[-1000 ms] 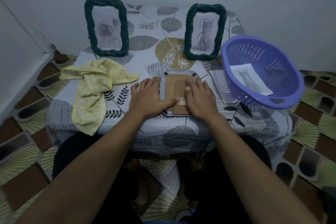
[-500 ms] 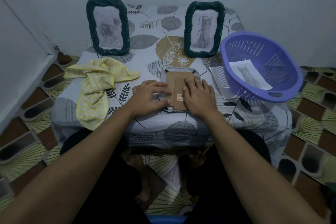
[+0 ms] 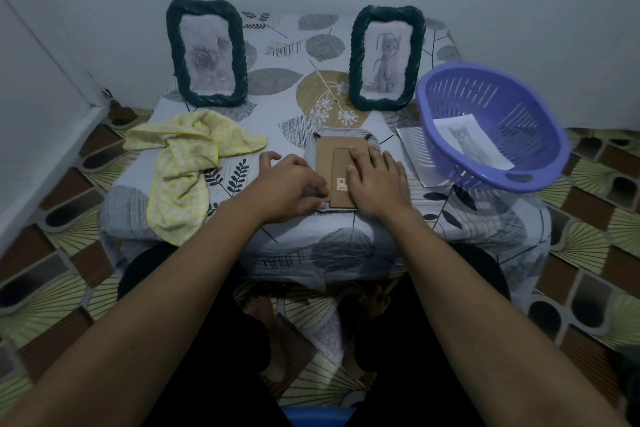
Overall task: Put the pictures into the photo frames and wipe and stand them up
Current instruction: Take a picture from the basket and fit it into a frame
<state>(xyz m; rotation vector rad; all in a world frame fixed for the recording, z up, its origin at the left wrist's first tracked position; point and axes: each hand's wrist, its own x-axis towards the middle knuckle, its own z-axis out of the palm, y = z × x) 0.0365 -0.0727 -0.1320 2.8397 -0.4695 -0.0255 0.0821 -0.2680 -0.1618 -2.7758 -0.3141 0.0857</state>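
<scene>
Right hand (image 3: 377, 184), fingers straight, presses the face-down brown cardboard-backed photo frame (image 3: 327, 163); left hand (image 3: 291, 184) grips its 8 o'clock edge with curled fingers.

Left hand (image 3: 290, 184), earlier flat beside the right hand (image 3: 378, 184), now curls its fingers round the near-left corner of the face-down frame (image 3: 338, 157).

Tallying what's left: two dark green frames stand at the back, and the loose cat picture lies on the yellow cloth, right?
Not on the yellow cloth: the head view shows the loose cat picture lying in the purple slotted plastic basket. The rest holds.
</scene>
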